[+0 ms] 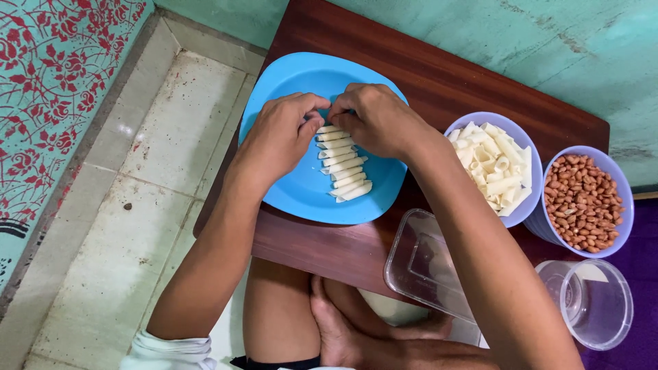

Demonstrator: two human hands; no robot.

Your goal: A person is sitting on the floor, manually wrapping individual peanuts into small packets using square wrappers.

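A blue plate [301, 82] lies on a dark wooden table [439, 82]. On it, several pale penne pasta tubes [345, 171] lie side by side in a neat column. My left hand [277, 133] and my right hand [373, 116] meet at the top of that column, fingertips pinched around the topmost pasta piece [327, 129]. Both hands rest over the plate's middle; the fingertips hide part of that piece.
To the right stand a lavender bowl of raw penne [495, 168] and a lavender bowl of peanuts [585, 202]. A clear rectangular tub [419, 264] and a clear round cup [595, 301] sit near the table's front edge. Tiled floor lies left; my crossed legs are below.
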